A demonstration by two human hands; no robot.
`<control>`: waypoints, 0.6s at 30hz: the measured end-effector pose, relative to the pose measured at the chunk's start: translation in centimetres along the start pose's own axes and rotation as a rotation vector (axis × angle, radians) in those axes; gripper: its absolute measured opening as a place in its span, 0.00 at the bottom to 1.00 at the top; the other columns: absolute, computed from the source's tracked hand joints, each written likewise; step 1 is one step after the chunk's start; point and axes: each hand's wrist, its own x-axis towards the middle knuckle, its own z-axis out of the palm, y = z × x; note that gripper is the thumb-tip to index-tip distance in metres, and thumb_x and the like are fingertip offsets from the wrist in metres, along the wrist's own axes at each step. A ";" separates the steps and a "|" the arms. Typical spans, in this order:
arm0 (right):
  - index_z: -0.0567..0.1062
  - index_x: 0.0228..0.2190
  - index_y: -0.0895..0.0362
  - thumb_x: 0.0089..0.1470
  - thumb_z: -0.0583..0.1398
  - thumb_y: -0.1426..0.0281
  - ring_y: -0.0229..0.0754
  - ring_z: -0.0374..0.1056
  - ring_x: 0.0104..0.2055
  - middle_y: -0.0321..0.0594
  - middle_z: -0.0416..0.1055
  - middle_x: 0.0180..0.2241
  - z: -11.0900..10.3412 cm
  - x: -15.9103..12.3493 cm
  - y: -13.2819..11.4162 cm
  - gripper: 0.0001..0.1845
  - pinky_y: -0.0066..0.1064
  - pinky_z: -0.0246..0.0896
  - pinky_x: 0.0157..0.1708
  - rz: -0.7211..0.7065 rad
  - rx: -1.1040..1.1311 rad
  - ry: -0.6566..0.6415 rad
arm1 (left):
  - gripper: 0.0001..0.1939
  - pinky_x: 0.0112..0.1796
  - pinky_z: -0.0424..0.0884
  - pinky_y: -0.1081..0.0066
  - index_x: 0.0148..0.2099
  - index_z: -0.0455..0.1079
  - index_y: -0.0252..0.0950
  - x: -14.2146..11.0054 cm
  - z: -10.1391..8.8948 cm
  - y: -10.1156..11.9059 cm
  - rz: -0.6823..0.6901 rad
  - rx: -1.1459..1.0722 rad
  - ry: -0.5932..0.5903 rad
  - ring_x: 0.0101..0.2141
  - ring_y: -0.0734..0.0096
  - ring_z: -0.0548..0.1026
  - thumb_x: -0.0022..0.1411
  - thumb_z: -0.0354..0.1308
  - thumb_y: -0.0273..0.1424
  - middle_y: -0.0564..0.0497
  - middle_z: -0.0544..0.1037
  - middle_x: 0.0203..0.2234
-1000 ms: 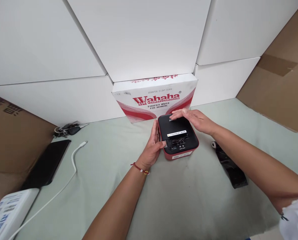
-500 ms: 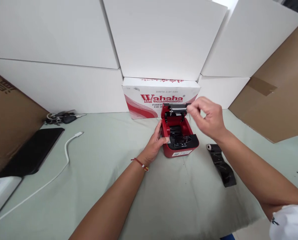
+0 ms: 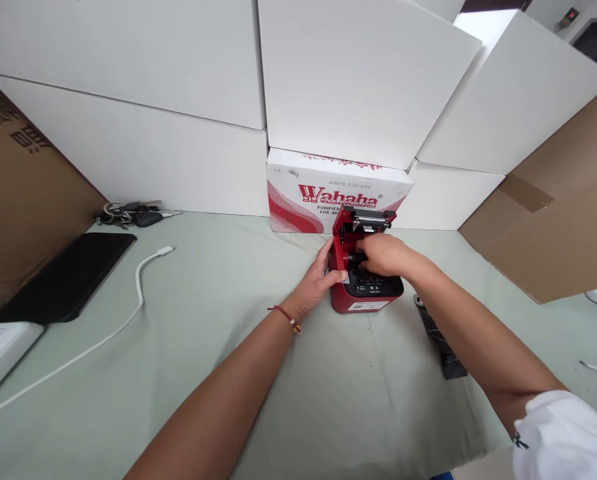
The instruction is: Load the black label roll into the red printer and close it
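Head view: left hand (image 3: pixel 318 285) grips the left side of the red printer (image 3: pixel 339 293), thumb on its near rim, fingers along the wall. Printer stands upright near the far carton (image 3: pixel 298 200), lid (image 3: pixel 365 219) raised. Right hand (image 3: pixel 382 255) reaches inside, fingertips hidden; pinch cannot be determined. Black film roll (image 3: pixel 435 333) lies right.

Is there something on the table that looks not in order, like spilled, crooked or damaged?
Mainly the black strip: it trails loosely from its small roll, partly unwound, beside the red device. The white cable has its visible plug lying unconnected. I see no spill or clear damage.
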 end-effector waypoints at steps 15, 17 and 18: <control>0.84 0.45 0.52 0.61 0.66 0.50 0.49 0.77 0.36 0.41 0.85 0.40 9.5 -10.3 10.7 0.20 0.40 0.73 0.38 -0.057 0.822 -0.056 | 0.60 0.78 0.55 0.43 0.85 0.47 0.44 0.3 -0.5 -0.6 0.034 -0.008 -0.026 0.79 0.38 0.59 0.58 0.73 0.44 0.42 0.65 0.79; 0.84 0.48 0.52 0.62 0.64 0.51 0.49 0.76 0.36 0.41 0.85 0.41 11.5 -9.9 10.1 0.22 0.41 0.73 0.38 -0.007 0.798 0.044 | 0.61 0.78 0.54 0.43 0.85 0.47 0.43 0.3 -0.5 -0.5 0.034 -0.013 -0.025 0.79 0.38 0.59 0.58 0.73 0.44 0.42 0.65 0.79; 0.83 0.50 0.51 0.63 0.63 0.50 0.49 0.76 0.35 0.41 0.85 0.40 12.1 -9.9 10.2 0.24 0.42 0.73 0.37 0.033 0.777 0.107 | 0.61 0.78 0.54 0.42 0.85 0.46 0.43 0.3 -0.4 -0.5 0.029 -0.014 -0.022 0.79 0.37 0.59 0.58 0.73 0.44 0.42 0.66 0.79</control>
